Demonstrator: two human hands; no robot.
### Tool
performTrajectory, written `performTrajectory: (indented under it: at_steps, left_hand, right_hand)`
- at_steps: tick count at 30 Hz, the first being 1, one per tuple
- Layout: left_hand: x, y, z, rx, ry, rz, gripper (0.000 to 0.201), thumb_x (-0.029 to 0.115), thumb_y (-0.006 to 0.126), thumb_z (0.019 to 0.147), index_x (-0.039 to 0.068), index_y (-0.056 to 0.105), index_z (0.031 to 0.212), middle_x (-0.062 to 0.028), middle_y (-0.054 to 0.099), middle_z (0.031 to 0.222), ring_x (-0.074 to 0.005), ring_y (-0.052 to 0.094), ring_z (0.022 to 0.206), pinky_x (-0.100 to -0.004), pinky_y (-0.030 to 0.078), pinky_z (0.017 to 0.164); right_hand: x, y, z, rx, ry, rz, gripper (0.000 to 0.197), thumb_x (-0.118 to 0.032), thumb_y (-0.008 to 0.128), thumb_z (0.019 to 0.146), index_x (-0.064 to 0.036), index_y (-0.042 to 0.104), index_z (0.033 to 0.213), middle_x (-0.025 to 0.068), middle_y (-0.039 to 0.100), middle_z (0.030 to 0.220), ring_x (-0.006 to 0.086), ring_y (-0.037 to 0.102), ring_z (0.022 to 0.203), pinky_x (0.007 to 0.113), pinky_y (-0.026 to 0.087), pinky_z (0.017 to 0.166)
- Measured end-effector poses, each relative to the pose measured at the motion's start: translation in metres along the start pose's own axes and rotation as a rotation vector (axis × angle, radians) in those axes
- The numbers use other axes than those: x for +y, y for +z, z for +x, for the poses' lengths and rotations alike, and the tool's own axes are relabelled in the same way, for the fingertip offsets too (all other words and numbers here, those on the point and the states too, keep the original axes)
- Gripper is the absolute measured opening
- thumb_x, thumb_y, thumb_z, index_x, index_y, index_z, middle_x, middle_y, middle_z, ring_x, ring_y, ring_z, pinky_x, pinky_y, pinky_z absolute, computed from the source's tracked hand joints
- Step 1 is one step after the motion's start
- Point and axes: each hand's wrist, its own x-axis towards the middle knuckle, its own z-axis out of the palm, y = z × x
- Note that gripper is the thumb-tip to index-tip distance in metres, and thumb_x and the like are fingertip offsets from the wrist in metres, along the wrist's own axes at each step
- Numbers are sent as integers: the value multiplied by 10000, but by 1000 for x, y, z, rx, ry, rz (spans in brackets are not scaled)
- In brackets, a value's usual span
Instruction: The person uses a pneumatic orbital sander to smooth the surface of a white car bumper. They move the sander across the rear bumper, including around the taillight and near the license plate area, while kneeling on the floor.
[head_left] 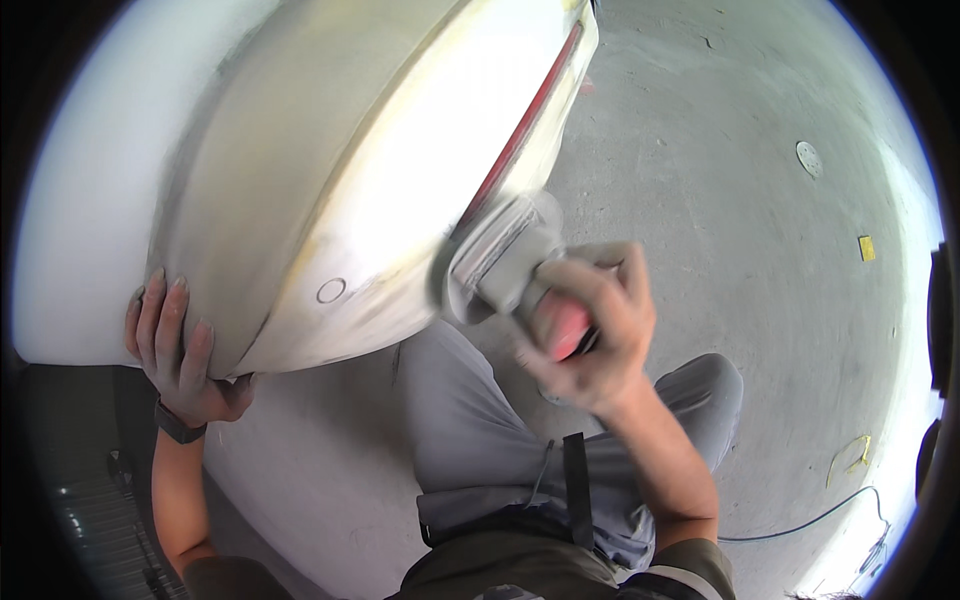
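Note:
A large curved car bumper [250,170] fills the upper left, its surface white with dull grey and yellowish patches. My left hand [180,350] rests on its near lower edge, fingers stretched over the panel and the thumb by the rim. In my right hand [622,320] is a power sander [515,265] with a round grey pad and a pinkish-red part at its body. The pad, somewhat blurred, meets the bumper's right edge beside the lower end of a narrow red strip [525,125]. A small circle outline [331,290] shows on the bumper near its bottom.
Grey concrete floor [720,230] spreads out to the right. On it lie a pale perforated disc [809,160], a small yellow piece [867,248] and a dark cable [800,532]. My grey-trousered legs [470,400] are bent below the bumper. A ribbed dark surface [110,530] is at the lower left.

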Motion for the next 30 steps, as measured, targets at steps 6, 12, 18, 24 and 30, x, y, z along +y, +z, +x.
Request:
performTrajectory:
  at_steps: [6, 12, 18, 24, 30]
  left_hand:
    - [1, 4, 2, 32, -23, -57, 644, 492, 555, 949, 188, 526, 1516, -198, 561, 1550, -456, 527, 1424, -596, 312, 1202]
    - [5, 1, 9, 54, -46, -69, 594, 489, 561, 946, 196, 581, 1463, -166, 590, 1534, -417, 544, 1420, -577, 319, 1202]
    - [6, -2, 17, 63, -51, -93, 593, 456, 597, 910, 201, 601, 1445, -151, 616, 1516, -394, 561, 1408, -561, 324, 1201]
    - [6, -1, 18, 70, -34, -109, 599, 384, 613, 878, 165, 612, 1436, -170, 612, 1519, -399, 550, 1417, -562, 315, 1208]
    - [9, -2, 22, 64, -62, -123, 613, 362, 667, 876, 122, 622, 1439, -164, 617, 1520, -366, 555, 1427, -534, 336, 1209]
  right_hand:
    - [-51, 35, -20, -127, 27, -37, 602, -142, 974, 580, -111, 725, 1127, 160, 615, 1052, 261, 685, 843, 364, 597, 631]
    - [-57, 28, -2, -59, -20, 63, 553, -142, 959, 651, -139, 710, 1144, 135, 597, 1011, 261, 656, 818, 370, 595, 630]
    - [-54, 23, -4, -68, 78, -54, 561, -137, 959, 648, -114, 696, 1143, 136, 613, 1032, 277, 655, 843, 398, 596, 698]
    - [-55, 21, -2, -70, 181, -88, 525, -140, 941, 685, -92, 697, 1147, 138, 611, 1018, 293, 666, 873, 408, 599, 735]
    - [-51, 12, -23, -167, 266, -76, 502, -106, 932, 698, -43, 689, 1133, 132, 626, 1036, 272, 645, 890, 389, 553, 785]
